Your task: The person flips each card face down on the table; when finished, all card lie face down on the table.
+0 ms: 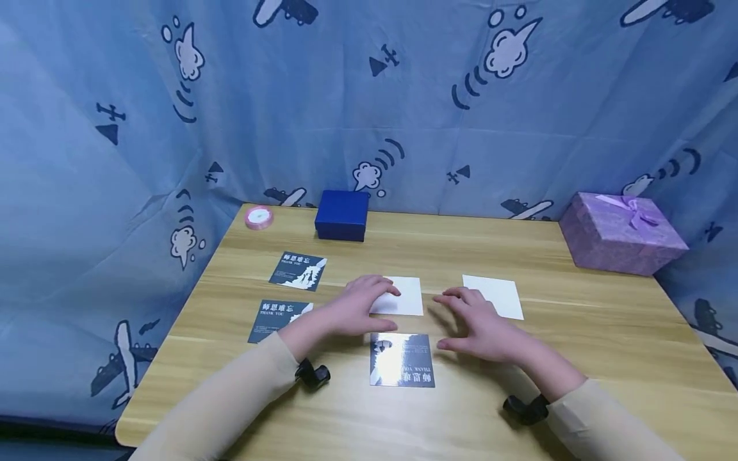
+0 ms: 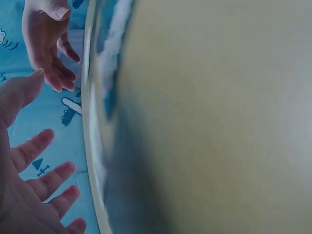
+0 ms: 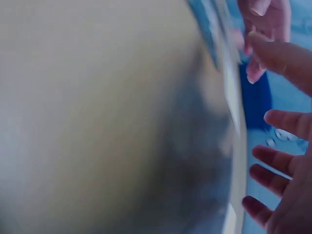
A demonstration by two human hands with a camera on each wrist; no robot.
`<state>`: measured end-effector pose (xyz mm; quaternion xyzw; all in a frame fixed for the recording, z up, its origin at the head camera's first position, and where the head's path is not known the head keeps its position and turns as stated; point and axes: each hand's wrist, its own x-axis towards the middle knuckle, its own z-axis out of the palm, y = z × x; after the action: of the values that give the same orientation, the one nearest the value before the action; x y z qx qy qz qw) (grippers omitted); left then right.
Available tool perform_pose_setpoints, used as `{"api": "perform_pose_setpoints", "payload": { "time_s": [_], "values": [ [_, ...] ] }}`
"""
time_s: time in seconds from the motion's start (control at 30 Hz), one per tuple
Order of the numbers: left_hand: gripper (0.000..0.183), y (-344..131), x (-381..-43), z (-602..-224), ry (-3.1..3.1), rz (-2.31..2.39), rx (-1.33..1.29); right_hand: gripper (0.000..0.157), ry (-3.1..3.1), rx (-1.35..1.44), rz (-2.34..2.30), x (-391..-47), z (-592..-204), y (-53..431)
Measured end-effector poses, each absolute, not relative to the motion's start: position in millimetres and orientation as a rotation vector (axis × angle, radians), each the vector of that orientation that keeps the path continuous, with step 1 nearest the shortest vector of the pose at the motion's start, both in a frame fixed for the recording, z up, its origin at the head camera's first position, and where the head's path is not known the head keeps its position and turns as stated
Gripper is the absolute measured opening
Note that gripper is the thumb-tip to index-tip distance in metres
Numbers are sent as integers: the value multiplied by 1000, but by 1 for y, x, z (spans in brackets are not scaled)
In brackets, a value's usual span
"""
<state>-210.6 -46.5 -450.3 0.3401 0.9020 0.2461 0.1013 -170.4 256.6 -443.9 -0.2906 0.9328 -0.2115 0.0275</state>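
My left hand (image 1: 364, 306) hovers with spread fingers over the left edge of a white card (image 1: 408, 296). Facing it, my right hand (image 1: 475, 323) is held with loosely bent fingers, nothing between them, just below a second white card (image 1: 496, 296). Between and below the two hands lies a glossy dark thank-you card (image 1: 401, 360), its print upside down to the other cards. In the left wrist view the left hand's fingers (image 2: 48, 183) are apart and bare. The right wrist view likewise shows separated fingers (image 3: 275, 170) holding nothing.
Two more dark thank-you cards, an upper one (image 1: 291, 269) and a lower one (image 1: 273, 319), lie at the left, the lower partly behind my left forearm. Along the back stand a pink ribbon roll (image 1: 259, 218), a blue box (image 1: 341, 216) and a purple box with a bow (image 1: 623, 234).
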Motion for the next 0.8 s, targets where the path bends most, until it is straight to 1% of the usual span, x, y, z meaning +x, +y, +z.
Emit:
{"api": "perform_pose_setpoints", "payload": {
  "time_s": [0.2,0.27,0.37,0.53,0.7,0.8],
  "values": [
    [67,-64,-179,-456,2700,616,1019,78,2939,-960,-584,-154,-460,235],
    [71,-69,-171,-457,2712,580,995,80,2931,-966,-559,-150,-463,229],
    [78,-72,-162,-459,2712,527,967,87,2927,-961,-505,-145,-465,225],
    [89,-73,-155,-462,2699,436,967,95,2936,-997,-404,-141,-464,222],
    [94,-72,-154,-466,2726,374,973,93,2927,-998,-343,-141,-463,219],
    [92,-70,-155,-466,2733,361,959,93,2917,-973,-333,-141,-461,217]
  ]
}}
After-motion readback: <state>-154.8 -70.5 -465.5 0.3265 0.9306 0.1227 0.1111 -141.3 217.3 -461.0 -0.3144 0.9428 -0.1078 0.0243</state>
